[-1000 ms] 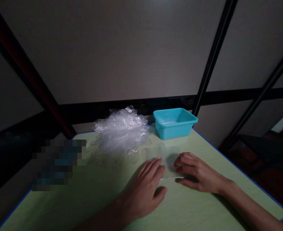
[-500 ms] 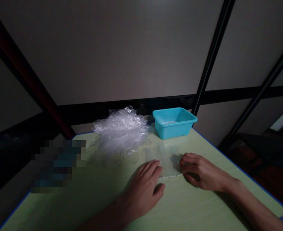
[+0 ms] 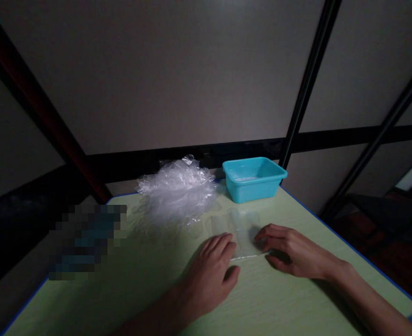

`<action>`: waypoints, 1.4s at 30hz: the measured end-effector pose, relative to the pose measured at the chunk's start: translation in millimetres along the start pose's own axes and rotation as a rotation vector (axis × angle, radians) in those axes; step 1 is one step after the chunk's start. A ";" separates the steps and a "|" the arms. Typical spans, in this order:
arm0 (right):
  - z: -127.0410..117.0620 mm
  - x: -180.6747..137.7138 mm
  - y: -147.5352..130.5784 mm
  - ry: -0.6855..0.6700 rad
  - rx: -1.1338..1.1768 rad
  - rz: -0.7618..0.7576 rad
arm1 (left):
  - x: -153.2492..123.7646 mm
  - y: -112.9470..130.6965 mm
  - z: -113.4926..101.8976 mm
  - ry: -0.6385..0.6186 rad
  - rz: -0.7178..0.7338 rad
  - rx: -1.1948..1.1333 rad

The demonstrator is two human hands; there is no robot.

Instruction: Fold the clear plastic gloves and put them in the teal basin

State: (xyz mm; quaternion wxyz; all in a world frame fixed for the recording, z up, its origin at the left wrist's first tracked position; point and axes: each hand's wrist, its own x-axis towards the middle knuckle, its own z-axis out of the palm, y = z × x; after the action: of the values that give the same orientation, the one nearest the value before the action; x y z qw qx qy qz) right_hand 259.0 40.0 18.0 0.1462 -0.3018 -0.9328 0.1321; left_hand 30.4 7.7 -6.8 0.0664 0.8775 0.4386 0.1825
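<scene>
A clear plastic bag [image 3: 242, 231] lies flat on the green table, with a crease running along it. My left hand [image 3: 214, 275] rests palm down, its fingertips on the bag's left part and its thumb spread to the side. Over the bag's right edge is my right hand [image 3: 284, 249], its fingers curved and apart from the thumb, holding nothing. Whether its fingertips touch the bag I cannot tell. Beyond my left hand sits a loose heap of clear plastic bags [image 3: 179, 189].
A turquoise plastic basin [image 3: 256, 190] stands at the back right of the table [image 3: 279, 308], with something pale inside. The table has a blue edge. Behind it rises a panelled wall [image 3: 192, 79]. A pixelated patch covers the left side.
My right hand's fingers have reached slightly left over the bag and parted more from the thumb. My left hand, the heap and the basin stay in place.
</scene>
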 end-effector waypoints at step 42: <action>11.0 8.5 18.7 0.317 1.360 0.660 | 26.4 -38.1 -32.7 -0.233 -0.726 -1.289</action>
State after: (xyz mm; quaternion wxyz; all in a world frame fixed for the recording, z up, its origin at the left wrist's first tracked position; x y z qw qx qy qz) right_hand 258.3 58.0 3.2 0.3842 -0.4234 -0.4763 0.6681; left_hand 4.1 50.4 19.8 0.6694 0.4785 0.4969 0.2758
